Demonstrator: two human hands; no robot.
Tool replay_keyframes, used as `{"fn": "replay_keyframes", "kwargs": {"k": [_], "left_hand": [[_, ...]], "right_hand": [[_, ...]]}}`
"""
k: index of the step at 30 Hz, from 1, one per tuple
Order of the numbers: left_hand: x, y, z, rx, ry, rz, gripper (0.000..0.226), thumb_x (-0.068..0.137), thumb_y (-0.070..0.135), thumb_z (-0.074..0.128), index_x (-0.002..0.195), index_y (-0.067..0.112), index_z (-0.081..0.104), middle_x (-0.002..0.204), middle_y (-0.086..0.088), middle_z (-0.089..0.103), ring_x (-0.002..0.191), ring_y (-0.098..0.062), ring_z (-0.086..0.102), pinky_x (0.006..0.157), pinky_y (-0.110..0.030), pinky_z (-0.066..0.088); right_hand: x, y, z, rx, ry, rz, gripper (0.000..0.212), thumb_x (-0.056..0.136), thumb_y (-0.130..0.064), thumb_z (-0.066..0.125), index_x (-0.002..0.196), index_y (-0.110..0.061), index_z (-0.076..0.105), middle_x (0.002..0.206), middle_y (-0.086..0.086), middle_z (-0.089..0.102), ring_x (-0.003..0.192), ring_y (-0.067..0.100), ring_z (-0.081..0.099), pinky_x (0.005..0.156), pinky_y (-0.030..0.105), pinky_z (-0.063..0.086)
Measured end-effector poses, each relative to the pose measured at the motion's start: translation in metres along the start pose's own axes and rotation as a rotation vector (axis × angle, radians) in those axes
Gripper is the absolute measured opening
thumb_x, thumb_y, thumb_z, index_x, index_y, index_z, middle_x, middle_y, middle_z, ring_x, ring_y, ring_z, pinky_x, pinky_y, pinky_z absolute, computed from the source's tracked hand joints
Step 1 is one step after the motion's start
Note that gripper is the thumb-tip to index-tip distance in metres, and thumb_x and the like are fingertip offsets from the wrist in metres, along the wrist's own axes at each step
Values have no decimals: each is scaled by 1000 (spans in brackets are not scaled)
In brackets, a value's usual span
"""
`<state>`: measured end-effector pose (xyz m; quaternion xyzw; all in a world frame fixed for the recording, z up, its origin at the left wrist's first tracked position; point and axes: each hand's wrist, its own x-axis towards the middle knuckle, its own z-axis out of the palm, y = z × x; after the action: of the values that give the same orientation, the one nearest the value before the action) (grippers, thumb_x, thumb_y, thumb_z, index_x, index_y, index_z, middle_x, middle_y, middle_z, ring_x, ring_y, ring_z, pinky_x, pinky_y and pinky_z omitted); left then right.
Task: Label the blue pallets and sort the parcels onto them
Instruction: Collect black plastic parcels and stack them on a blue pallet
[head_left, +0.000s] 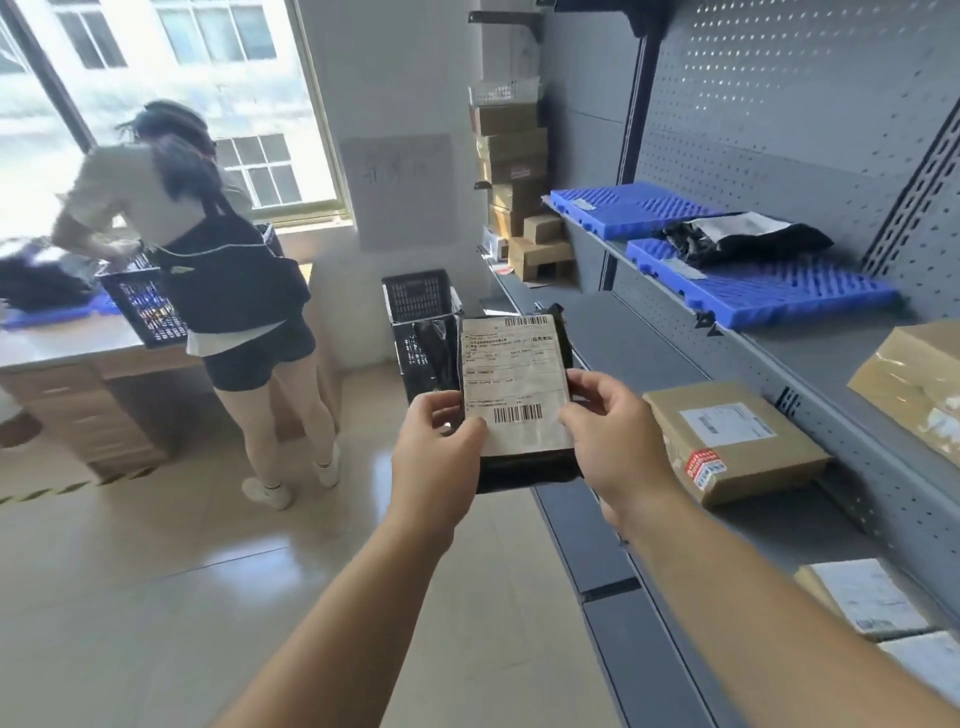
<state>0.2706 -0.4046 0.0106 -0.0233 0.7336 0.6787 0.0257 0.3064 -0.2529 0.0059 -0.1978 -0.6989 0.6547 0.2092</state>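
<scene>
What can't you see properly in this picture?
All in the head view:
- Label on the black parcel: the print is too small and blurred to read.
- Grey tags on the blue pallets: too small to read.
- Inside of the black crate: hidden by its own walls and the parcel.
- Cardboard box at far right: cut off by the picture's edge.

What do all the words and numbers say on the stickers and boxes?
Nothing reads clearly enough to quote.
black parcel, gripped by left hand and right hand: label print and barcode numbers too small.
cardboard box: white label and red sticker blurred.
sheet on the pillar: faint handwriting, unreadable.
grey tags on the blue pallets: no readable text.
</scene>
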Motion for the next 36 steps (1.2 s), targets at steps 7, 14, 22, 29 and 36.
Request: {"fn": "replay_keyframes", "kwargs": {"k": [7, 14, 22, 29, 36], "left_hand": [[73, 15, 17, -34, 84, 26, 25, 89, 13, 64, 110, 26, 64, 109, 5, 73, 102, -19, 71, 78, -46, 60], [178, 19, 20, -45, 58, 58, 24, 90, 16, 65, 109, 30, 62, 105, 12, 72, 97, -10, 71, 70, -36, 58], [321, 36, 25, -37, -73, 93, 23, 92, 14, 65, 107, 31, 62, 105, 12, 73, 83, 5, 69, 74, -30, 62], [397, 43, 66, -5, -215, 103, 24, 90, 19, 66, 108, 34, 64, 102, 14, 74, 85, -1, 72, 71, -25, 57], [425, 63, 155, 49, -376, 141, 23, 89, 27, 66, 109, 38, 64, 104, 18, 71, 98, -3, 69, 80, -32, 59]], "right_hand": [[88, -8, 31, 71, -104, -5, 29, 89, -7, 62, 99, -32, 71, 94, -9, 78, 91, 14, 76, 80, 43, 64], [181, -6, 84, 80, -108, -19, 31, 87, -7, 62, 102, -31, 72, 95, -11, 78, 91, 14, 76, 76, 39, 65], [281, -16, 144, 70, 13, -29, 31, 83, -11, 64, 102, -34, 73, 97, -11, 78, 92, 14, 76, 76, 40, 65], [338, -13, 143, 79, 160, -21, 32, 85, -12, 67, 111, -29, 71, 100, -9, 79, 93, 12, 76, 71, 30, 62], [383, -14, 84, 21, 352, -44, 42, 75, -18, 60, 114, -29, 71, 103, -12, 78, 98, 9, 73, 91, 42, 60]]}}
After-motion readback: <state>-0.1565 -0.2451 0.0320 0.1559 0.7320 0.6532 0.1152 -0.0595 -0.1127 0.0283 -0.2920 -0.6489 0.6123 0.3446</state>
